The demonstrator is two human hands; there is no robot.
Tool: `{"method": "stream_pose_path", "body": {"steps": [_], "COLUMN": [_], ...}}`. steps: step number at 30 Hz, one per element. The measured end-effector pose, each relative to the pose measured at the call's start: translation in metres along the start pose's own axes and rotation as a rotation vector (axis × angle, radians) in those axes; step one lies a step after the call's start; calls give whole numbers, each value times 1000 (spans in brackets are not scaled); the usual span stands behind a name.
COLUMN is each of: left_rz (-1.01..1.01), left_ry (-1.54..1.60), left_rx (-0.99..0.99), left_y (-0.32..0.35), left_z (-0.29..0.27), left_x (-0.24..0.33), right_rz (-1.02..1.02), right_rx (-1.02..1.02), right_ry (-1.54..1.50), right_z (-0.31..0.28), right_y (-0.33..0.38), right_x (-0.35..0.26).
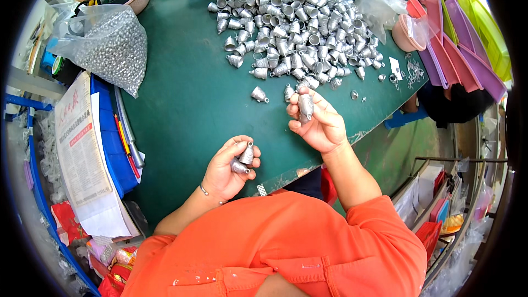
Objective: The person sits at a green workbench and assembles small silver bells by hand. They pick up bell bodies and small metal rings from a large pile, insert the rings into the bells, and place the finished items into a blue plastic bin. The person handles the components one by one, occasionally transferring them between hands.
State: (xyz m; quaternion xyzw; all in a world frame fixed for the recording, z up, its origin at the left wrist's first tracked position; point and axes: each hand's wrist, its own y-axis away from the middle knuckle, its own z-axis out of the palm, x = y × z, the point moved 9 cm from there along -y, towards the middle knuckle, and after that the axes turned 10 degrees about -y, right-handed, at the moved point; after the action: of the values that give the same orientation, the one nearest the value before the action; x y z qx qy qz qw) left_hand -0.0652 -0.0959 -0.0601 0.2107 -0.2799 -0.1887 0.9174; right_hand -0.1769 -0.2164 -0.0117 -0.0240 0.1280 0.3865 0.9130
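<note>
My left hand (224, 173) is closed around two small silver metal bells (247, 154), each with a little loop at its top. It is over the near edge of the green table (181, 99). My right hand (322, 121) grips another silver bell (306, 105) between thumb and fingers, just in front of the heap. A big heap of the same bells (297, 22) covers the far middle of the table. One loose bell (259, 94) lies on its side between the heap and my left hand. Another bell (289, 92) is close by my right fingertips.
A clear bag of small silver balls (113, 44) stands at the far left. Beside it lie a newspaper (82, 148), a blue tray (113, 159) and pens (125, 146). Pink and purple trays (456, 49) lean at the right, near a pink bowl (406, 33) and small metal rings (413, 71).
</note>
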Motion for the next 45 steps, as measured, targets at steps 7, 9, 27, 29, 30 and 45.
{"method": "stream_pose_path", "body": {"steps": [7,9,27,29,30,45], "left_rz": [0,10,4,6,4,33], "left_ry": [6,8,-5,-4,-4,22], "left_rx": [2,3,20,17,20,-2], "left_y": [1,1,0,0,1,1], "left_z": [1,0,-2,-1,-1,0], "left_x": [1,1,0,1,0,1], "right_rz": [30,-44,-51,62,116,-114], "right_rx": [-15,153,53,39,33,277], "right_ry": [229,935,982,450,184,1301], "right_z": [-9,2,31,19,12,10], "right_y": [2,-7,-11,-8,-6,-44], "right_x": [-20,-44,-27,-15,-9,-18]}}
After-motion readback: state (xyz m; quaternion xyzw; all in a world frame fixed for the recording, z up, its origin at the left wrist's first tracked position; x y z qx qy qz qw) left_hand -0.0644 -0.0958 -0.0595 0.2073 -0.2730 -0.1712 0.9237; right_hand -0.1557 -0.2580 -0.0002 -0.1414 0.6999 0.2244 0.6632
